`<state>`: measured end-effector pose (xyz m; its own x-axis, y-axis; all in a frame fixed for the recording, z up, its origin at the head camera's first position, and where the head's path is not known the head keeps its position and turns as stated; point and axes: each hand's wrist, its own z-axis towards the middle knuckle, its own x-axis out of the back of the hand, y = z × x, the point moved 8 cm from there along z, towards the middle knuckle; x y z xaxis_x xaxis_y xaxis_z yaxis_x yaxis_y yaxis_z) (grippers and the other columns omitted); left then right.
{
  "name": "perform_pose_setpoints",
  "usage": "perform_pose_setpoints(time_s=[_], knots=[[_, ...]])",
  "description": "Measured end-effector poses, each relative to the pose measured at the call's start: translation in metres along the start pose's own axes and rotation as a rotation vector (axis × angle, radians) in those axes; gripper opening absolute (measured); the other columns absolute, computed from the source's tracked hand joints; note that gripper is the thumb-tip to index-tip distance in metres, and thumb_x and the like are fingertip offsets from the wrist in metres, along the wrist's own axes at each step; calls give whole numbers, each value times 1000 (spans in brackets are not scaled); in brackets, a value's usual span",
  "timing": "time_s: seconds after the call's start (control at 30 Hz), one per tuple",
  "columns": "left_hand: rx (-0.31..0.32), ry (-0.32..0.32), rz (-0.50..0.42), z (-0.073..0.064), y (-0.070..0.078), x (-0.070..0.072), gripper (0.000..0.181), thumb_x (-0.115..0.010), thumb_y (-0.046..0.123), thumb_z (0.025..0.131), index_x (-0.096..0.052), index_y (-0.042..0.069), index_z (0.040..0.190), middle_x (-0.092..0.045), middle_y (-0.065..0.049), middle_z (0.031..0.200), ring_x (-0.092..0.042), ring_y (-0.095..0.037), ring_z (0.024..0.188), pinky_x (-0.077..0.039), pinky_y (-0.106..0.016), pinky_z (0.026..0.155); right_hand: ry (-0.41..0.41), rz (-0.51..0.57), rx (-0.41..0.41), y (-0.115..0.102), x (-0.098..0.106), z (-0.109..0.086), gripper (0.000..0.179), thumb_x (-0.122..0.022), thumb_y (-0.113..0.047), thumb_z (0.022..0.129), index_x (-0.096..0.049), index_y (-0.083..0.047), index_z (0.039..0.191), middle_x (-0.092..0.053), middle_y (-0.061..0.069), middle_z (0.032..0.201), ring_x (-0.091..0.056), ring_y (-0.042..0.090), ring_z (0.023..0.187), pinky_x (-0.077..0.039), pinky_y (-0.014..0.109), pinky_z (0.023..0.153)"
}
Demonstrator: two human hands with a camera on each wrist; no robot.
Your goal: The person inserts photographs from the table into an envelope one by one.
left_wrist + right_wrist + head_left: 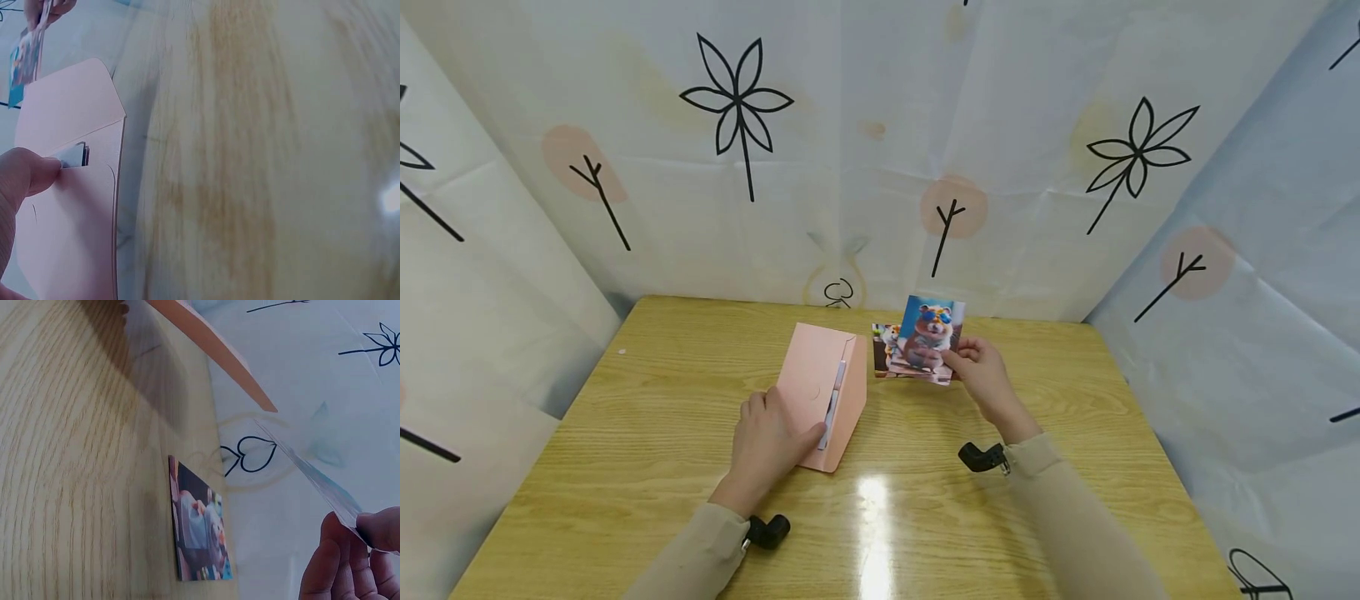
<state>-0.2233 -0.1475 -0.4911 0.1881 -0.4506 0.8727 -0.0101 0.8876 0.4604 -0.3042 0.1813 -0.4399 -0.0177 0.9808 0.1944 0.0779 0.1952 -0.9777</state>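
My left hand [766, 442] grips a pink paper envelope [812, 362], tilted up off the table with its flap folded out. The thumb presses by a slot in the envelope, where the edges of pale cards [74, 155] peek out in the left wrist view. Right of the envelope, my right hand [988, 379] pinches picture cards [925, 337] by one edge; the front one shows a furry animal in sunglasses. Beneath them, another picture card [203, 531] lies on the table near its back edge. How many cards the right hand holds, I cannot tell.
The wooden table [662, 417] reaches back to white cloth [850, 125] printed with flowers and twigs, which also hangs at both sides. A small white speck [621, 352] sits near the table's left edge. Black wrist cameras [767, 532] are strapped at both cuffs.
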Motion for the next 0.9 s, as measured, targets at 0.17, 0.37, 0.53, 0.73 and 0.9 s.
perform_pose_setpoints(time_s=[0.17, 0.37, 0.53, 0.73, 0.9], knots=[[1, -4, 3, 0, 1, 1, 97, -73, 63, 70, -44, -13, 124, -47, -29, 110, -46, -40, 98, -44, -51, 76, -27, 8, 28, -4, -10, -2, 32, -63, -16, 94, -47, 1, 117, -59, 17, 101, -61, 25, 87, -53, 41, 79], [1, -10, 6, 0, 2, 2, 98, -73, 63, 71, -43, -12, 126, -47, -29, 111, -46, -40, 99, -45, -52, 75, -53, 35, 44, -7, -22, -4, 30, -64, -14, 94, -47, 1, 113, -59, 18, 100, -62, 27, 85, -50, 50, 83], [-6, -9, 9, 0, 4, 4, 97, -72, 63, 71, -43, -13, 125, -48, -29, 110, -46, -40, 98, -44, -51, 76, -67, 48, 43, -8, -31, -6, 29, -65, -13, 93, -47, 1, 111, -59, 17, 99, -62, 25, 84, -52, 48, 81], [-11, -5, 9, 0, 6, 5, 98, -72, 63, 71, -43, -13, 125, -47, -31, 111, -46, -41, 99, -44, -52, 77, -97, 62, 43, -8, -42, -9, 29, -66, -12, 92, -47, 1, 110, -57, 16, 96, -62, 25, 81, -52, 48, 81], [-17, 2, 21, 1, 8, 7, 97, -73, 63, 70, -44, -13, 123, -49, -31, 110, -47, -42, 99, -44, -52, 79, -130, 40, 41, -19, -52, -19, 29, -66, -10, 92, -48, 4, 110, -55, 18, 95, -63, 33, 83, -52, 48, 80]])
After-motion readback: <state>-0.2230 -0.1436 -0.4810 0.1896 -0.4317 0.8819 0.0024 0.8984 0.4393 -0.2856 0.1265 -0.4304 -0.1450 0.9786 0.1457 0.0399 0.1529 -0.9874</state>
